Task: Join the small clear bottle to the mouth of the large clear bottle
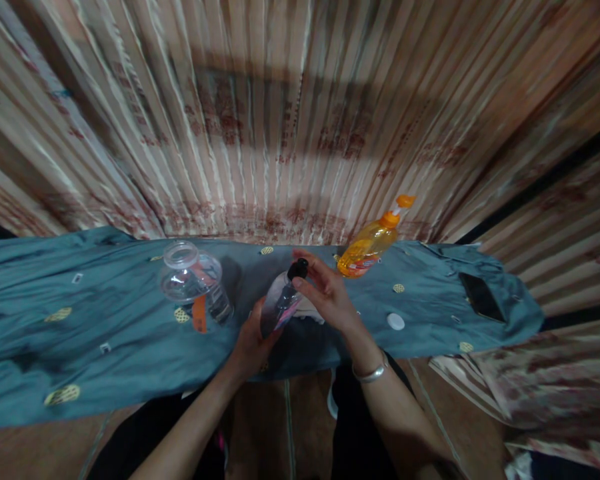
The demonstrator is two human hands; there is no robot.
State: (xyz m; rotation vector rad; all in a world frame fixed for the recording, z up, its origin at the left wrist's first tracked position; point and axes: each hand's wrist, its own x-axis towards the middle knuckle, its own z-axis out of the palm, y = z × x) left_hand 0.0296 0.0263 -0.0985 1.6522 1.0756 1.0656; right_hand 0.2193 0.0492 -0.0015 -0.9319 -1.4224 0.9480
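While the left hand [253,339] wraps its grip round a clear plastic bottle [276,308] above the teal cloth-covered bench [135,300], the right hand [331,293] pinches its black plastic top [299,269]! Nearby stands an orange plastic pump bottle [367,247].

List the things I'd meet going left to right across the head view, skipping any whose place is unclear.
Clear jar, black-topped bottle, orange bottle, phone.

Free gap between jar [183,283] and held bottle [280,303], obstacle rightward: orange bottle [367,248]
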